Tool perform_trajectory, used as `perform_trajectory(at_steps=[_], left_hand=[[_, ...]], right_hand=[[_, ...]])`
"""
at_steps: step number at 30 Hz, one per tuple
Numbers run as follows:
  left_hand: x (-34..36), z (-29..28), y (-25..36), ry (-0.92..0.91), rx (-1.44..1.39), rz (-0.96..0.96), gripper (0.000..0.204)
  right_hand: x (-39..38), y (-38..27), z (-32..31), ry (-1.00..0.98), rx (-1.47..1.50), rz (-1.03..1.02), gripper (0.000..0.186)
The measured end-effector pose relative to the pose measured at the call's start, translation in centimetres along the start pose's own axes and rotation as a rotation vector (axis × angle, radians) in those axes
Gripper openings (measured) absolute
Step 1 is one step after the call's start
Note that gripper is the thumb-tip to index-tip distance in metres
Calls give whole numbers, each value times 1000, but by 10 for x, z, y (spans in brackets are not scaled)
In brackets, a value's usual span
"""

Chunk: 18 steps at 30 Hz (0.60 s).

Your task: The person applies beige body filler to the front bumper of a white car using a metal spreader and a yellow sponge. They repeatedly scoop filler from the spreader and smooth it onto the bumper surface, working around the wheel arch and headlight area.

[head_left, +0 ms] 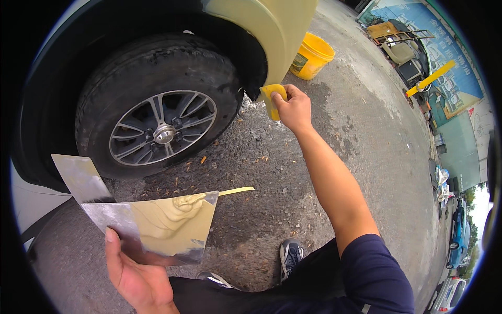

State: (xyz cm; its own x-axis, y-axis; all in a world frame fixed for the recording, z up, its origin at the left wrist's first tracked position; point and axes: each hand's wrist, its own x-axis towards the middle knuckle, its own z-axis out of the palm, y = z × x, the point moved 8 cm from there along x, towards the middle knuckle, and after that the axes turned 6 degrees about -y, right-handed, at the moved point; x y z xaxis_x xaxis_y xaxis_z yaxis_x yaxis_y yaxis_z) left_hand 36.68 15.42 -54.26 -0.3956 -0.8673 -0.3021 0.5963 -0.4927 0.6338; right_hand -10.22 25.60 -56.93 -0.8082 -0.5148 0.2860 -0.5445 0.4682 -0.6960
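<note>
My left hand grips a flat metal putty board at its lower edge, thumb on its face. A thick smear of beige body filler covers much of the board. Behind its far left corner shows a second metal plate, also smeared; how it is held is hidden. A thin pale yellow strip appears past the board's right corner. My right hand pinches a yellow spreader, thumb on top, at the lower tip of the beige-coated car fender. Whether the spreader touches it, I cannot tell.
A black tyre with a silver alloy wheel sits in the wheel arch beside the hands. Behind the fender stands a yellow bucket on rough pavement. My shoe is below. Stacked clutter and parked cars line the far right.
</note>
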Motion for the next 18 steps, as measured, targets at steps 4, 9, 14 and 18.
perform_trajectory(at_steps=[4,9,14,18], left_hand=[[-8,-9,8,13,35,37,31],[-25,-8,16,-68,104,42,28],[-45,-7,21,-111,175,99,26],[-59,-6,24,-117,240,136,28]], right_hand=[[-19,63,42,-69,46,118,30],[-54,112,82,-91,286,234,27],[-66,127,105,3,695,377,25],[-74,116,115,72,991,413,22]])
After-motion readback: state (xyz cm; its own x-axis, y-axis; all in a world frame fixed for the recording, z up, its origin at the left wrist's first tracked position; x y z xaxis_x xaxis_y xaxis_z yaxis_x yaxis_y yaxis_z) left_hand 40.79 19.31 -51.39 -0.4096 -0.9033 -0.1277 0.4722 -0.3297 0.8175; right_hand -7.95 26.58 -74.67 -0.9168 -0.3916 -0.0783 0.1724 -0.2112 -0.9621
